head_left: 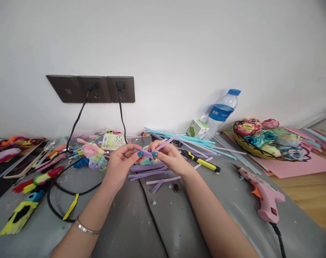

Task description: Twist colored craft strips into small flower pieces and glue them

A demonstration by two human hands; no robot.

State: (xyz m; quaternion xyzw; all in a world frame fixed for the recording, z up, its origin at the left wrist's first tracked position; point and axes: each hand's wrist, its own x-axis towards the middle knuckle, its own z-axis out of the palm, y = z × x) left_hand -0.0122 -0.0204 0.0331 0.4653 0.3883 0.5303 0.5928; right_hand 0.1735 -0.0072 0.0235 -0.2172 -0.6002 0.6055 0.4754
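Between my two hands, above the middle of the table, is a purple pipe cleaner [166,142], bent where the fingers meet. My left hand [122,161] pinches its left part, thumb and fingers pressed together. My right hand [170,157] grips it close by, and a straight end sticks out up to the right. Below the hands lie several purple pipe cleaners [149,175] and a short purple piece [157,186]. Light blue pipe cleaners [189,139] are spread just behind my right hand. The fingertips partly hide the bend.
To the right lie a yellow-black cutter [203,163] and a pink glue gun [266,197]. A water bottle [220,113] leans on the wall by a small box [197,128]. A basket of flowers [248,147] stands far right. Black cables [149,208] and fuzzy figures [93,154] are left.
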